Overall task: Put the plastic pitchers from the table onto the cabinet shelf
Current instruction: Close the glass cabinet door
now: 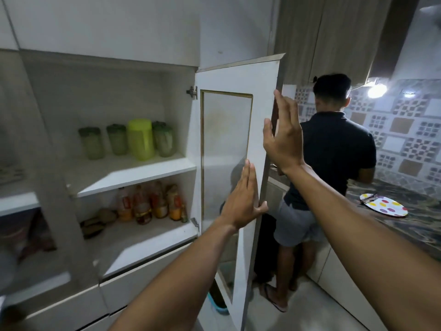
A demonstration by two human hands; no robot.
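Note:
Several plastic pitchers stand in a row at the back of the upper cabinet shelf (133,173): a bright yellow-green pitcher (140,139) between clear pitchers with green lids (92,143) (117,139) (163,138). The white cabinet door (226,130) with its frosted panel stands open to the right of the shelf. My left hand (241,199) lies flat on the door's inner face, thumb hooked round its edge. My right hand (284,137) rests with spread fingers on the door's outer edge, higher up. Neither hand holds a pitcher.
The lower shelf holds several bottles (152,203) and dark round items. A person in a dark shirt (334,154) stands close behind the door at the counter (420,211), where a spotted plate (384,204) lies. Another cabinet bay is blurred at the left.

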